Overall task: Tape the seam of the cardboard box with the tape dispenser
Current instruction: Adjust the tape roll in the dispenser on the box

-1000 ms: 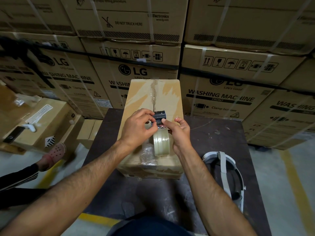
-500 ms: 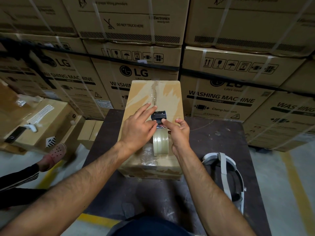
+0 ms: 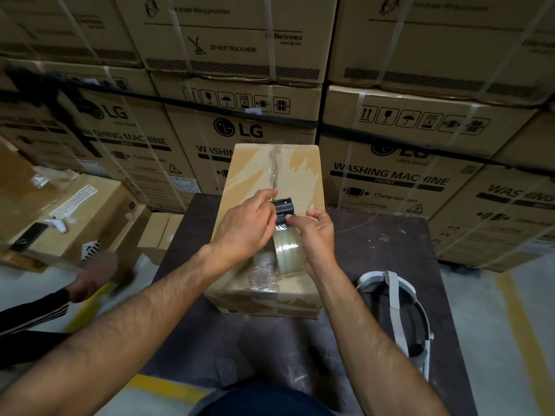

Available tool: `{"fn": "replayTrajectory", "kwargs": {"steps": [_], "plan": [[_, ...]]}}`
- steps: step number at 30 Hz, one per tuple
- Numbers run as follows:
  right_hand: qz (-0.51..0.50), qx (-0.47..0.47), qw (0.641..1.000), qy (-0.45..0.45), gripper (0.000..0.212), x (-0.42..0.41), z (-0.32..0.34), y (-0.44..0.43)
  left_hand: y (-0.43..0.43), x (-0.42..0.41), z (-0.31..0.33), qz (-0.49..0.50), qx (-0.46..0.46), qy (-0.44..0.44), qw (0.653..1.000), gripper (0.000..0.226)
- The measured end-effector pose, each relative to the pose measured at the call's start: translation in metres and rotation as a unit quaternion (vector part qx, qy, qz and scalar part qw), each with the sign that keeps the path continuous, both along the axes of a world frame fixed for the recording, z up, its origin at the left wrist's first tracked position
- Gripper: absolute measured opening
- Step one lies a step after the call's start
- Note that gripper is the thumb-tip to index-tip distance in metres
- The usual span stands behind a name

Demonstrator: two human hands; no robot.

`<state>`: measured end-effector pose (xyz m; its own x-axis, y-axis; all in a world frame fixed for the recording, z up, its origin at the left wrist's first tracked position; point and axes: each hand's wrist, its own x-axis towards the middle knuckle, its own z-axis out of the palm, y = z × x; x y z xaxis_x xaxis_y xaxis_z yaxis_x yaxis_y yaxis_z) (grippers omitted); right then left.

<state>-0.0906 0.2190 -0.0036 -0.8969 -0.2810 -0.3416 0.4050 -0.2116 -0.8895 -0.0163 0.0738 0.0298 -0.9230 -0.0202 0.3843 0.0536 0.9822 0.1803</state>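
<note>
A long cardboard box (image 3: 300, 172) lies on a dark table (image 3: 375, 244), its centre seam (image 3: 274, 172) running away from me. The tape dispenser (image 3: 284, 208), black with a toothed blade and a clear tape roll (image 3: 288, 253), sits on the box top over the seam. My right hand (image 3: 318, 238) grips the dispenser and roll from the right. My left hand (image 3: 249, 223) lies on the box beside the black head, its fingers reaching forward and touching the head's left side. Crumpled clear tape (image 3: 264, 274) lies on the box's near end.
Stacked washing-machine cartons (image 3: 390, 181) form a wall right behind the table. A white headset strap (image 3: 399, 313) lies on the table's right side. At left, a low carton (image 3: 75, 217) holds a phone, and another person's foot (image 3: 96, 274) and striped leg reach in.
My left hand's fingers uncurled from the dispenser head and stretched forward along the box top. The right hand kept its grip. The foot at left shifted.
</note>
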Motion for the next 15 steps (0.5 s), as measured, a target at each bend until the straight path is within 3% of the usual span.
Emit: {"fn": "replayTrajectory", "kwargs": {"steps": [8,15], "plan": [[-0.009,0.093,0.993,0.073,0.056,0.009,-0.008,0.0,0.002,0.0,0.009,0.006,0.08,-0.062,0.995,0.02],[0.007,-0.026,1.0,0.0,0.054,0.002,-0.002,0.007,0.002,-0.001,0.014,0.001,0.099,-0.091,0.991,0.016]]}}
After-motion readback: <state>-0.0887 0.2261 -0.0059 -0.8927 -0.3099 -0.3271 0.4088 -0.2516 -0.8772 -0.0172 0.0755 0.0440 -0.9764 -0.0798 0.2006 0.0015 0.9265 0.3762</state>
